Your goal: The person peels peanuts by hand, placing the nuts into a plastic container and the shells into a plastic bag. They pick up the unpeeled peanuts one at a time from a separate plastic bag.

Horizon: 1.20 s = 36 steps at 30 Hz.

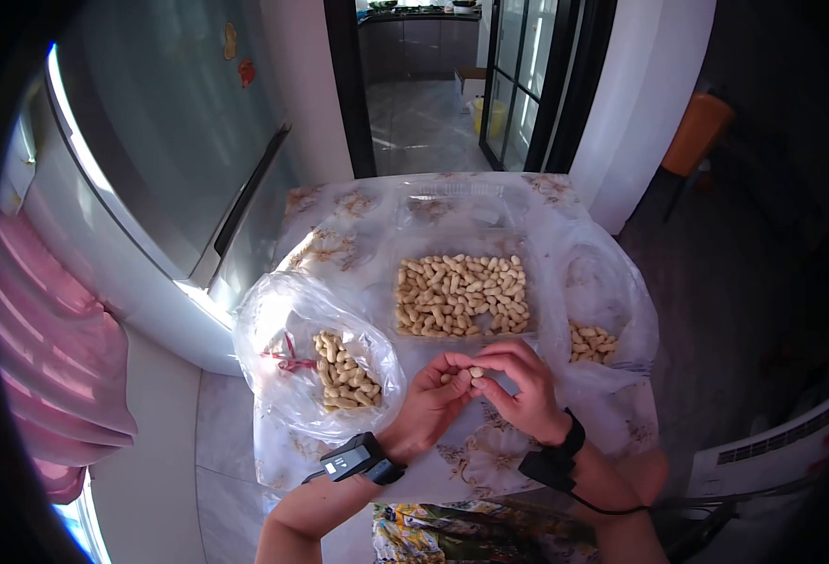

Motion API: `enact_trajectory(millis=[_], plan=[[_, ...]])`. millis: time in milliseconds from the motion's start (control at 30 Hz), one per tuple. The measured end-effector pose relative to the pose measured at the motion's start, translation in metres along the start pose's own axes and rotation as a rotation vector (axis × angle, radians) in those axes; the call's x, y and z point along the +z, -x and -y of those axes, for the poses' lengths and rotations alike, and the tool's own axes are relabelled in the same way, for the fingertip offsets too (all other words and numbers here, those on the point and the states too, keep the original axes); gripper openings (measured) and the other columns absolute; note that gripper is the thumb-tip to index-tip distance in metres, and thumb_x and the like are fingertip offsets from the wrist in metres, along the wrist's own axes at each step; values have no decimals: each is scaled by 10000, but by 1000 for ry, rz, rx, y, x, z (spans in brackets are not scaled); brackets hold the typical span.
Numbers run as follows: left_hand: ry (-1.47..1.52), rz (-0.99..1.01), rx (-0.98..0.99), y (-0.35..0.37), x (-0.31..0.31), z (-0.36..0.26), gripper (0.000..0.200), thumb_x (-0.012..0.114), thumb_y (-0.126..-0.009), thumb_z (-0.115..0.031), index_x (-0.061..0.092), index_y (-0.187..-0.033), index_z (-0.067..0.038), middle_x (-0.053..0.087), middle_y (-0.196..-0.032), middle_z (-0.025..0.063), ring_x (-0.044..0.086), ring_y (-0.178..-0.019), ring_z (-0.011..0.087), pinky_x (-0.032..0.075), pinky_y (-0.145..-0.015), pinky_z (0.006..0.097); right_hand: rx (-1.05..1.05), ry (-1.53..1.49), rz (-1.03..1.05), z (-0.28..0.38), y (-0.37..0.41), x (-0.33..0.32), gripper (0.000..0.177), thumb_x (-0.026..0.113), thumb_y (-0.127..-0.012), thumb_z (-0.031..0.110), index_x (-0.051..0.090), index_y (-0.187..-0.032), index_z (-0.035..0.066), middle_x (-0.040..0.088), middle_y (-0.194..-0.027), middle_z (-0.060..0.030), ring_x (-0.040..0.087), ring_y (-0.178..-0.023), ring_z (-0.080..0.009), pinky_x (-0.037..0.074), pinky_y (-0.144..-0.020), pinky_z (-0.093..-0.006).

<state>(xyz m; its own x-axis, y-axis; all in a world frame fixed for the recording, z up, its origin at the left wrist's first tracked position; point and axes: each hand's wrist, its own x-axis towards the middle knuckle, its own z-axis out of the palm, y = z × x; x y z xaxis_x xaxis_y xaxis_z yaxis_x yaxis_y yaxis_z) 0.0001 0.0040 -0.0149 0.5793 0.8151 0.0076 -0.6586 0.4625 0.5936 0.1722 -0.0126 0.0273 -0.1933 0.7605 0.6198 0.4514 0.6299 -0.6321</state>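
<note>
- Where the left hand [436,393] and the right hand [524,387] meet, just short of the near edge of the tray [461,245], a single peanut [476,372] is gripped between the fingertips.
- Left hand: fingers curled inward, thumb drawn toward the forefinger, grasping the peanut from the left side; a second pale piece in its curl is too small to identify.
- Right hand: fingers arched, thumb and forefinger brought together in a pinch on the same peanut.
- Nuts [461,296]: in their shells, spread in a dense layer across the tray.
- Lid [457,209]: clear, adjoining the tray's far edge.
- Left bag [273,399]: clear, left of the tray, with a heap [344,376] of peanuts inside and a red tie [289,357] beside them.
- Right bag [631,324]: clear, right of the tray, with a smaller pile [593,344] of peanuts.
- Device [347,461]: strapped to the left wrist, nearer than the tray; marks on its pale screen are too small to read.
</note>
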Motion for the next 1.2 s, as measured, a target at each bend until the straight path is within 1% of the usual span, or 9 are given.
enact_trajectory(millis=[100,333,733,833,933,1033,1067,1100,1200], plan=[[20,-10,5,1,-1,0,162,548,-993,-67,550,-1156,-59,631,-1078,46,602,-1004,129,467,-952,293,-9,-9,-5,-1,1,1,218,723,-825,50,660,-1032,30,631,-1024,-109,629,-896,-278,516,-760,-351],[25,-23,18,1,0,0,196,576,-966,-17,544,-1151,-74,623,-1066,32,596,-1001,113,465,-939,266,1,-22,26,0,1,1,207,695,-847,40,650,-1049,28,635,-1030,-115,634,-904,-280,518,-768,-348],[-1,-22,44,1,2,-1,199,573,-967,-16,538,-1155,-71,617,-1071,34,594,-1011,114,465,-939,262,39,-74,78,-1,4,0,199,663,-878,40,647,-1075,21,638,-1063,-126,646,-948,-266,513,-815,-334],[-21,-25,23,0,-1,0,203,567,-966,-12,536,-1159,-66,611,-1090,42,589,-1025,114,467,-939,264,23,-67,71,1,2,0,193,662,-873,27,648,-1066,18,639,-1054,-123,651,-918,-254,517,-791,-326],[-11,15,20,-2,-3,5,201,555,-969,-16,532,-1165,-51,602,-1122,54,581,-1046,123,468,-937,266,29,-43,-11,-1,4,0,204,679,-848,-15,646,-1047,15,641,-1016,-122,666,-825,-226,537,-700,-301],[-98,9,-17,-5,-7,10,208,531,-972,-6,527,-1178,-38,593,-1150,63,575,-1063,134,466,-957,271,78,-56,-63,7,-2,-1,185,682,-853,6,655,-1036,5,650,-996,-110,652,-802,-186,518,-723,-291],[-136,-22,-39,-4,-7,10,225,516,-972,0,517,-1197,-20,599,-1158,65,577,-1098,157,445,-1011,299,69,-61,-59,13,-7,-2,185,682,-853,6,655,-1036,5,650,-996,-110,652,-802,-186,518,-723,-291],[-136,-25,-34,-2,-3,7,225,516,-972,0,517,-1197,-20,599,-1158,65,577,-1098,157,445,-1011,299,45,-64,-18,23,-12,-2,181,682,-852,3,659,-1033,3,655,-996,-108,653,-793,-183,521,-716,-295],[-246,-186,-122,7,28,-9,235,521,-967,-19,525,-1201,-4,616,-1093,71,578,-1058,152,484,-935,284,50,-123,88,46,-25,6,171,687,-850,7,668,-1019,4,667,-976,-102,655,-782,-177,527,-702,-303]])
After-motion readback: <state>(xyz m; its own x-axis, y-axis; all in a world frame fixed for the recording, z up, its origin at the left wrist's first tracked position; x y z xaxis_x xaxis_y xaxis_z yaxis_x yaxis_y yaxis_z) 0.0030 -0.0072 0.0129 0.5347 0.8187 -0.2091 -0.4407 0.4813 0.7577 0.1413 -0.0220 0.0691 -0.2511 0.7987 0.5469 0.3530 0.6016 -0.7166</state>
